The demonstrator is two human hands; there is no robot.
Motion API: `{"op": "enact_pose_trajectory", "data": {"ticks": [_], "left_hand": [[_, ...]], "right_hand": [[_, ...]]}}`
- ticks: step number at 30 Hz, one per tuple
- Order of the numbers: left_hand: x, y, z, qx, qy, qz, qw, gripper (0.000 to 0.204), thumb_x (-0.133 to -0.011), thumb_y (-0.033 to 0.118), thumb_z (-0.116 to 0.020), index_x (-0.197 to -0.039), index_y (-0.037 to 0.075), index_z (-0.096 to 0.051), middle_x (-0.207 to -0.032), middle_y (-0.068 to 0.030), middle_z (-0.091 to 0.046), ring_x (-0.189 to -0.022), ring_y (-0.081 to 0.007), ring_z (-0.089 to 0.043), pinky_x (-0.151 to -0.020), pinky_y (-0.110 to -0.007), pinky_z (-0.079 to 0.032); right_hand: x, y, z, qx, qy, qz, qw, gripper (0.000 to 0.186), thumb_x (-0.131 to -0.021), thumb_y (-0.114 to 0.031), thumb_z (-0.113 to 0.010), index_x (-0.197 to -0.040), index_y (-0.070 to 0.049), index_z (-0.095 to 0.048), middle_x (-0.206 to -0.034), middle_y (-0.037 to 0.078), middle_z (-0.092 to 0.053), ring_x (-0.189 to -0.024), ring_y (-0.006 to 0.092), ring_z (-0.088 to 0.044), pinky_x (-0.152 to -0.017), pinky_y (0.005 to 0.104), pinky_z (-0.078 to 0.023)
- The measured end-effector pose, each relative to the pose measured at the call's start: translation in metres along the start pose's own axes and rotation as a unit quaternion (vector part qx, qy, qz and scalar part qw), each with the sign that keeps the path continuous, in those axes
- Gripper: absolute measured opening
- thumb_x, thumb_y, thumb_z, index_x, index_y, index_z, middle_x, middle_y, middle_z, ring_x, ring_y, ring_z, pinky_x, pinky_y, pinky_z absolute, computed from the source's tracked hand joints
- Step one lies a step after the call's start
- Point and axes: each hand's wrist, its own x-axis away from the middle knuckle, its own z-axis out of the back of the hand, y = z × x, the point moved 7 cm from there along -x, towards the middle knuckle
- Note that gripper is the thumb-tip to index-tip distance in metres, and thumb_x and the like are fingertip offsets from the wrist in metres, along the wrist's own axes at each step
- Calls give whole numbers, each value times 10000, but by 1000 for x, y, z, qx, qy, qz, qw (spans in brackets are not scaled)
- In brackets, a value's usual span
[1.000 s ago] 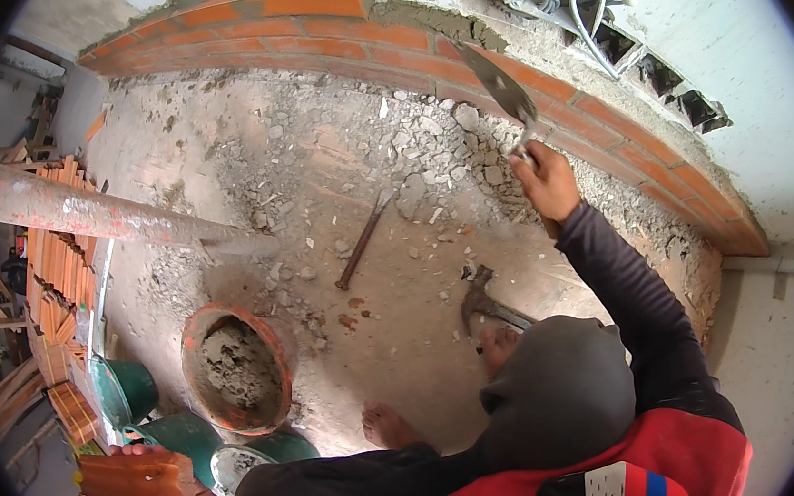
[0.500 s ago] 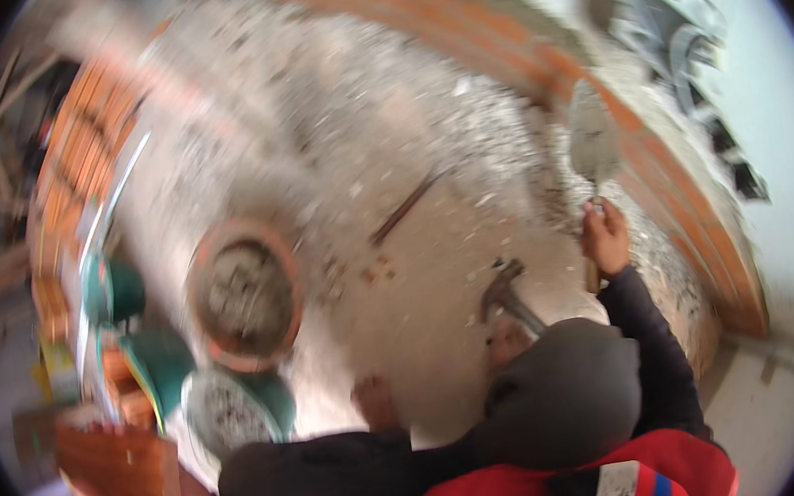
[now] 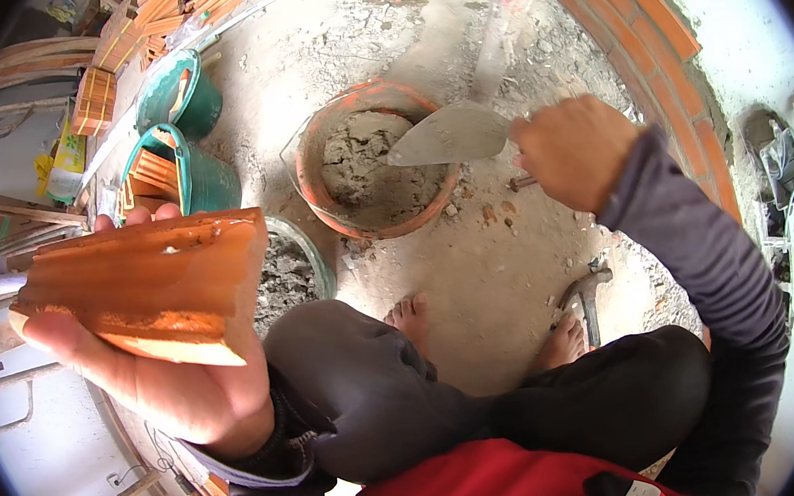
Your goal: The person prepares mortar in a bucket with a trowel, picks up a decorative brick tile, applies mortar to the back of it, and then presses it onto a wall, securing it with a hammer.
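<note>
Orange brick: a broken clay brick [image 3: 147, 286] lies across the left hand [image 3: 176, 384], fingers clasped beneath it, raised above the floor at the person's left.
Right hand: the right hand [image 3: 574, 150] is clenched round the handle of a trowel [image 3: 448, 136].
Trowel blade: it hangs over the far rim of the orange bucket [image 3: 314, 175] holding grey mortar.
Floor: a hammer [image 3: 585, 292] lies beside the person's bare foot [image 3: 559, 342]; green buckets [image 3: 204, 176] stand left of the orange one.
Wall: curved brick wall [image 3: 653, 22] at the right.

Dusty rubble-strewn concrete floor [image 3: 476, 279], curved low red brick wall [image 3: 653, 22], daylight, stacked bricks [image 3: 163, 3] beyond.
</note>
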Motion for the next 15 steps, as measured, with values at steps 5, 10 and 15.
{"op": "enact_pose_trajectory", "data": {"ticks": [5, 10, 15], "left_hand": [[0, 24, 15, -2, 18, -6, 1000, 607, -956, 576, -485, -1286, 68, -517, -1259, -123, -552, -1174, -281, -531, -1066, -479, -384], [-5, 16, 40, 29, 22, 20, 999, 613, -956, 563, -495, -1327, 74, -484, -1284, -130, -542, -1222, -284, -510, -1090, -491, -366], [-9, 13, 48, 71, 35, 40, 996, 620, -956, 556, -500, -1337, 67, -475, -1299, -138, -538, -1218, -289, -511, -1089, -495, -361]], "right_hand": [[-48, -48, 24, 92, -57, 96, 989, 165, -783, -136, -595, -768, -8, -699, -744, 166, -673, -755, 342, -683, -702, 411, -556], [-59, -53, 12, 84, -138, 74, 984, 161, -757, -121, -601, -753, -6, -713, -762, 183, -684, -764, 351, -689, -715, 428, -566], [-65, -58, 7, 53, -162, 133, 976, 155, -749, -110, -601, -750, 2, -708, -763, 198, -680, -765, 364, -685, -705, 433, -565]]}}
